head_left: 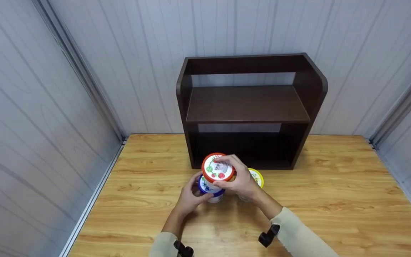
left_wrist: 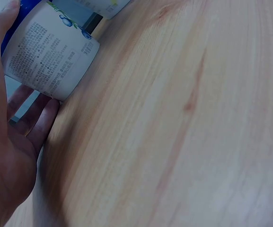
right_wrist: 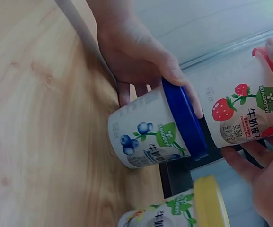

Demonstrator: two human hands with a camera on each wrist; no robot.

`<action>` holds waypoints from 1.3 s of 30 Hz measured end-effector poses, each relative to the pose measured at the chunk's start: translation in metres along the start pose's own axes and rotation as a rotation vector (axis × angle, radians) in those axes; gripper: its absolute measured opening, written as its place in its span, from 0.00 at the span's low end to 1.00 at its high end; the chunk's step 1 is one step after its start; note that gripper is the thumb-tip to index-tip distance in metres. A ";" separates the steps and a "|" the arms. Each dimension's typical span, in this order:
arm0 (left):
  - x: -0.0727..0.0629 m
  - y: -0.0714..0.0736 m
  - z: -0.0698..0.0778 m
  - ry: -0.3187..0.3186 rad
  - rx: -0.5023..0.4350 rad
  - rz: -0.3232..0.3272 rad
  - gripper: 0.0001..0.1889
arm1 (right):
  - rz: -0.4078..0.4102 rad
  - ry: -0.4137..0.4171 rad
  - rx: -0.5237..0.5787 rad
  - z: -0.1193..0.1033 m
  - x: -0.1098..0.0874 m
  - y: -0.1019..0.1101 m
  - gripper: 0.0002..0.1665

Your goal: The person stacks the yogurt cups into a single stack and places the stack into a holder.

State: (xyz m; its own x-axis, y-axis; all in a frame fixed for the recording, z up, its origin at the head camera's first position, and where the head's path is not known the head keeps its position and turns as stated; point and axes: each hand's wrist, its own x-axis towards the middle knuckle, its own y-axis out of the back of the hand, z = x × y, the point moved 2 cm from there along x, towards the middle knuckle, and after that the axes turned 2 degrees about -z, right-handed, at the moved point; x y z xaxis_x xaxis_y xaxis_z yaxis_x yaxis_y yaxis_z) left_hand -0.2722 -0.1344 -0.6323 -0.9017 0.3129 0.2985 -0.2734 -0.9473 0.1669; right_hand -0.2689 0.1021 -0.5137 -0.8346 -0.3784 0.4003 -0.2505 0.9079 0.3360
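My right hand grips a white tub with a red lid and strawberry print, thumb on one side and fingers on the other. It is held right over a blueberry tub with a blue lid, its base close to that lid in the right wrist view. My left hand holds the blueberry tub around its lid, and this tub stands upright on the wooden table. A third tub, with a yellow lid, stands just right of the blueberry one, partly hidden behind my right hand.
Behind the tubs stands a dark brown two-tier shelf against the pale panelled back wall. The wood-grain table reaches out on both sides, with pale side walls left and right.
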 end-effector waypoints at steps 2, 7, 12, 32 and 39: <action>0.000 0.000 0.001 0.015 0.003 0.002 0.45 | -0.002 -0.006 0.006 0.001 -0.001 -0.002 0.38; 0.000 0.001 -0.004 0.010 0.022 0.010 0.45 | -0.003 -0.009 0.000 0.003 -0.002 -0.007 0.39; 0.000 0.003 -0.017 0.002 0.032 0.012 0.46 | 0.003 -0.016 -0.018 0.002 -0.003 -0.010 0.39; 0.003 0.004 -0.038 0.120 -0.063 -0.002 0.50 | -0.065 -0.087 -0.037 0.002 -0.002 -0.018 0.38; 0.000 0.001 -0.012 0.049 -0.008 -0.001 0.47 | -0.053 -0.066 -0.013 0.004 -0.001 -0.017 0.41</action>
State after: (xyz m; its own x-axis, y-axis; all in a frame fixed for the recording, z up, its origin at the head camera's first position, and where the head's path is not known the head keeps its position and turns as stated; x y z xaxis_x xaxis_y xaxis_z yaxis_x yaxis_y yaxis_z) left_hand -0.2764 -0.1362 -0.6430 -0.9167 0.3103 0.2519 -0.2768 -0.9475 0.1599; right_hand -0.2658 0.0879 -0.5230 -0.8509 -0.4129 0.3248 -0.2894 0.8844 0.3662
